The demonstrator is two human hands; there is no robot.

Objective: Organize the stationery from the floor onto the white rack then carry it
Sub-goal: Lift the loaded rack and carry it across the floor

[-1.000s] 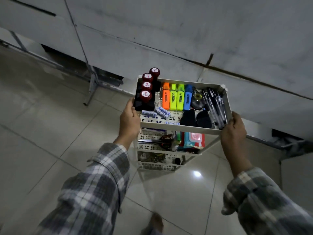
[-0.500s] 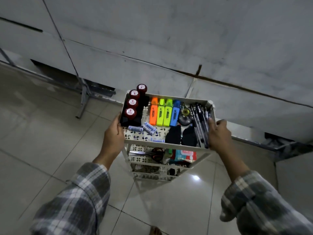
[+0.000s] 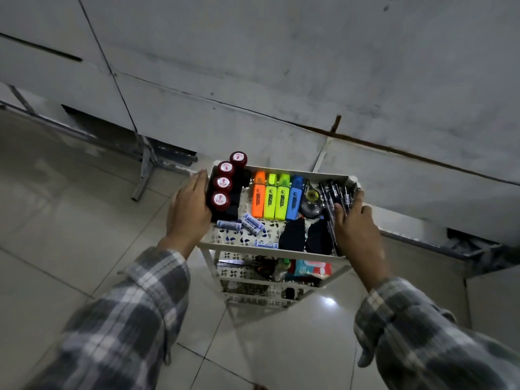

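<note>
The white rack has three tiers and stands low over the tiled floor, close to the wall. Its top tray holds several red-capped stamps, a row of highlighters, a correction tape, black pens, small batteries and two black items. Scissors and a red-and-teal packet lie on the middle tier. My left hand lies flat against the tray's left side, fingers straight. My right hand grips the right rim, thumb inside by the pens.
A metal stand leg rests on the floor left of the rack. Grey wall panels rise right behind it. A low metal rail runs along the wall base at the right. Open floor tiles lie to the left and front.
The rack has come down and away from me toward the floor by the wall. My left hand's fingers have straightened along the tray's side; the right hand has slid further up the right rim.
</note>
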